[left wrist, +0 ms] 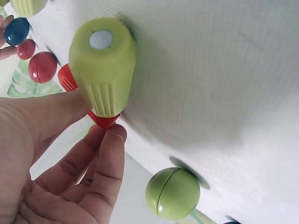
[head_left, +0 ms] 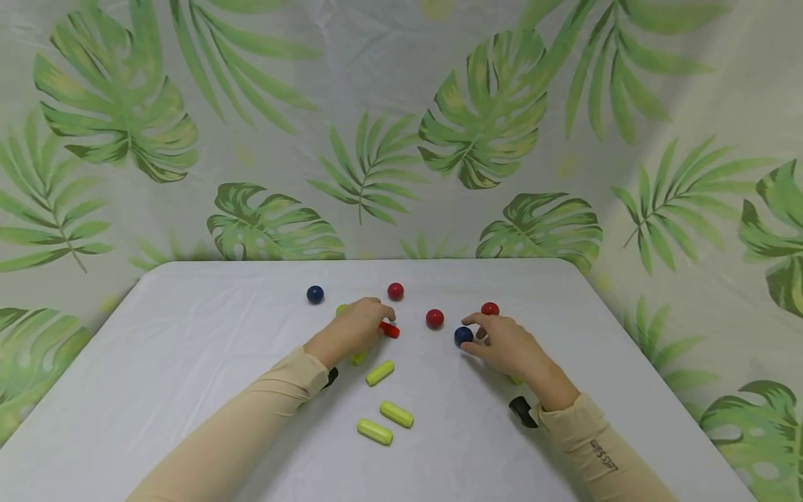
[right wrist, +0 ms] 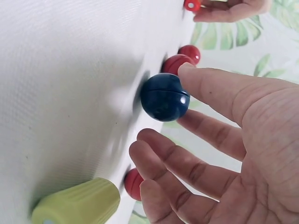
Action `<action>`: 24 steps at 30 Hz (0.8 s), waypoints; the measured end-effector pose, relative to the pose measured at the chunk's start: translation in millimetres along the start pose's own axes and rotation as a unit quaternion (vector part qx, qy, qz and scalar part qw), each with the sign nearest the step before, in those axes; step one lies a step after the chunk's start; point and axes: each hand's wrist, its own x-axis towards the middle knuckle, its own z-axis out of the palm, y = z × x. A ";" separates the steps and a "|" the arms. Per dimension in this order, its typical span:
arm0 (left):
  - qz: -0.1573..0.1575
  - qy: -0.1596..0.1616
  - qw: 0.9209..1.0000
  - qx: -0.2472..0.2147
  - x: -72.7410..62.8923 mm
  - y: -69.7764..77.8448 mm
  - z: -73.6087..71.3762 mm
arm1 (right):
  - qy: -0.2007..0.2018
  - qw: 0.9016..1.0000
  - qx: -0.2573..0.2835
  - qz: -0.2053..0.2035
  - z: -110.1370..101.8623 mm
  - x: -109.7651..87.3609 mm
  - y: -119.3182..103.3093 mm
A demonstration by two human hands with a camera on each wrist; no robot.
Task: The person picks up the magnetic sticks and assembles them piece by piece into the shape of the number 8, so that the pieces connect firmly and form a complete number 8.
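Observation:
My left hand (head_left: 359,324) pinches a small ribbed red cylinder (head_left: 390,330) between thumb and fingertips, low over the white table. In the left wrist view a yellow-green ribbed cylinder (left wrist: 103,65) with a pale dot on its end stands in front and hides part of the red one. A light green ball (left wrist: 173,193) lies beyond those fingers. My right hand (head_left: 509,343) has thumb and index finger on either side of a dark blue ball (right wrist: 163,97), pinching it at the tabletop; its other fingers are loosely bent. A red ball (head_left: 490,308) lies just behind this hand.
Two more red balls (head_left: 435,318) lie between the hands and farther back. Another blue ball (head_left: 315,294) sits at the back left. Several yellow-green cylinders (head_left: 380,373) lie nearer the front, one partly under the right hand. A leaf-patterned cloth (head_left: 370,174) hangs behind the table.

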 end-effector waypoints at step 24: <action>-0.003 0.000 1.000 0.005 4.1 0.6 6.5 | 0.016 0.999 0.037 -0.005 9.6 4.0 0.7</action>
